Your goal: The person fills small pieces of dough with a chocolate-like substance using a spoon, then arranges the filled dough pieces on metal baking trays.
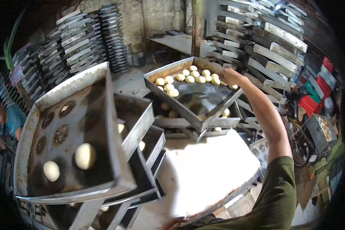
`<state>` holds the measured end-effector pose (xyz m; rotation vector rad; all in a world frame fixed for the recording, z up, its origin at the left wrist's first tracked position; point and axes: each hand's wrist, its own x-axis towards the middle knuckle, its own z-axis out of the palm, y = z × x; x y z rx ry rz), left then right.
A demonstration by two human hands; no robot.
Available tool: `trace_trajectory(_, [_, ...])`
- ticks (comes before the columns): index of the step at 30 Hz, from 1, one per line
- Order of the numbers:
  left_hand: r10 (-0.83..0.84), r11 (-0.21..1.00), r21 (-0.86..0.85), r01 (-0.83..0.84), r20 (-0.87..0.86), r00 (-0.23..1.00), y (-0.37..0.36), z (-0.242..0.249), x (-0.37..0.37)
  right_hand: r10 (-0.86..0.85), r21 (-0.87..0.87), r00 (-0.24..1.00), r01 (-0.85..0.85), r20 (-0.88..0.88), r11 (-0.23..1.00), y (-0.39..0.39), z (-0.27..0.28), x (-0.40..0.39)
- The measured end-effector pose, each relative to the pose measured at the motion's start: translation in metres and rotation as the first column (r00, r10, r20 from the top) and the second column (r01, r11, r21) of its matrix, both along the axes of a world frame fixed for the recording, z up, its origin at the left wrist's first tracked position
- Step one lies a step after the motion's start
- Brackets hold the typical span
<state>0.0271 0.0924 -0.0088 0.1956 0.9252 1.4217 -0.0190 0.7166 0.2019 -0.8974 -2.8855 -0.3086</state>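
Observation:
My right hand [232,78] reaches over the far right corner of a metal baking tray [172,100]. Its fingers are curled down among pale round dough balls [201,79]; whatever they grip is hidden. Several more balls lie along that tray's far and left sides. At the bottom edge, part of my left hand [174,223] shows near the table's front, its fingers mostly cut off. On the left, a tilted baking tray [72,191] tops a pile and holds two dough balls [85,156], with dark round marks on its base.
Below both top trays, more metal trays [142,132] are stacked crosswise, some with dough balls. A white tabletop [214,168] lies in front. Tall tray stacks [78,38] stand behind, with others [257,42] at right. A person [13,119] is at far left. Red crates [314,96] are at right.

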Motion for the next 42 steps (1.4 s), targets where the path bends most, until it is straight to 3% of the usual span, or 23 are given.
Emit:
trace_trajectory(4, [0.342,0.928,-0.153,-0.341,-0.018,0.939,0.028,0.004,0.037,-0.204,-0.044,0.973,0.21,0.11,0.977,0.087,-0.032,0.029])
trace_trajectory(7, [0.51,0.86,0.079,-0.504,-0.101,0.854,0.031,0.009,0.054,-0.234,-0.207,0.951,0.275,0.202,0.939,0.07,-0.02,0.035])
trace_trajectory(10, [0.442,0.88,-0.039,-0.473,-0.297,0.847,0.034,0.007,0.047,-0.234,-0.238,0.972,0.223,-0.017,0.945,0.088,-0.045,0.035])
trace_trajectory(11, [0.355,0.9,-0.108,-0.423,-0.387,0.851,0.029,0.004,0.046,0.023,-0.194,0.987,-0.054,-0.157,0.979,0.137,-0.07,0.039])
trace_trajectory(12, [0.459,0.877,0.064,-0.477,-0.409,0.789,0.028,0.013,0.053,-0.155,-0.289,0.954,0.078,-0.255,0.954,0.119,-0.052,0.041])
trace_trajectory(13, [0.413,0.91,0.198,-0.364,-0.357,0.838,0.02,0.027,0.051,-0.179,-0.503,0.829,-0.137,-0.53,0.853,0.159,-0.065,0.048])
trace_trajectory(14, [0.351,0.93,0.032,-0.365,-0.368,0.861,0.008,0.009,0.05,-0.232,-0.366,0.548,-0.147,-0.803,0.919,0.046,-0.022,0.054])
trace_trajectory(15, [0.292,0.924,-0.134,-0.357,-0.355,0.888,-0.006,-0.01,0.051,-0.215,-0.338,0.397,-0.273,-0.892,0.901,0.015,-0.024,0.065])
trace_trajectory(18, [0.483,0.873,0.244,-0.423,-0.314,0.817,-0.029,-0.007,0.066,-0.244,-0.3,0.18,-0.446,-0.953,0.844,-0.174,-0.053,0.098])
trace_trajectory(21, [0.553,0.704,0.52,-0.484,0.026,0.833,-0.067,0.014,0.09,-0.074,-0.343,0.398,-0.663,-0.914,0.665,-0.383,-0.178,0.134])
trace_trajectory(23, [0.67,0.554,0.421,-0.718,0.286,0.685,-0.096,-0.01,0.111,0.364,-0.451,0.556,-0.827,-0.748,0.336,-0.532,-0.228,0.159])
trace_trajectory(24, [0.754,0.616,0.142,-0.775,0.176,0.633,-0.126,-0.025,0.117,0.549,-0.471,0.486,-0.863,-0.68,0.18,-0.586,-0.238,0.166])
trace_trajectory(25, [0.859,0.507,-0.081,-0.858,-0.036,0.511,-0.146,-0.04,0.121,0.413,-0.62,0.561,-0.784,-0.717,-0.011,-0.629,-0.252,0.169])
trace_trajectory(27, [0.963,0.27,-0.019,-0.963,0.021,0.27,-0.205,-0.046,0.143,0.809,-0.55,0.324,-0.835,-0.49,0.001,-0.67,-0.209,0.174])
trace_trajectory(29, [0.974,0.226,-0.066,-0.972,0.043,0.223,-0.25,-0.047,0.142,0.592,-0.67,0.375,-0.612,-0.713,-0.42,-0.693,-0.237,0.161])
trace_trajectory(31, [0.831,0.102,0.007,-0.995,-0.55,0.081,-0.259,-0.054,0.13,0.369,-0.774,0.688,-0.608,-0.625,-0.176,-0.744,-0.224,0.133])
trace_trajectory(33, [0.863,0.218,0.144,-0.965,-0.49,0.122,-0.243,-0.062,0.123,0.23,-0.732,0.696,-0.652,-0.681,-0.195,-0.799,-0.237,0.076])
trace_trajectory(34, [0.966,0.175,0.145,-0.974,-0.218,0.141,-0.257,-0.04,0.105,-0.024,-0.723,0.881,-0.403,-0.472,-0.562,-0.818,-0.255,0.031])
trace_trajectory(35, [0.988,0.128,0.137,-0.982,0.071,0.138,-0.275,-0.017,0.083,-0.015,-0.772,0.908,-0.364,-0.418,-0.522,-0.825,-0.26,-0.009])
trace_trajectory(38, [0.95,0.09,0.237,-0.967,0.272,0.155,-0.325,-0.019,0.036,0.096,-0.658,0.669,-0.743,-0.737,0.123,-0.851,-0.324,-0.137])
trace_trajectory(39, [0.928,0.068,0.273,-0.96,0.337,0.161,-0.337,-0.019,0.016,0.094,-0.662,0.672,-0.74,-0.734,0.115,-0.864,-0.33,-0.16])
trace_trajectory(41, [0.99,0.104,0.156,-0.982,-0.107,0.088,-0.352,-0.029,-0.022,0.064,-0.516,0.582,-0.762,-0.81,0.391,-0.893,-0.331,-0.202])
trace_trajectory(42, [0.924,0.136,0.105,-0.985,-0.373,0.087,-0.359,-0.038,-0.038,-0.045,-0.615,0.624,-0.752,-0.78,0.235,-0.902,-0.34,-0.213])
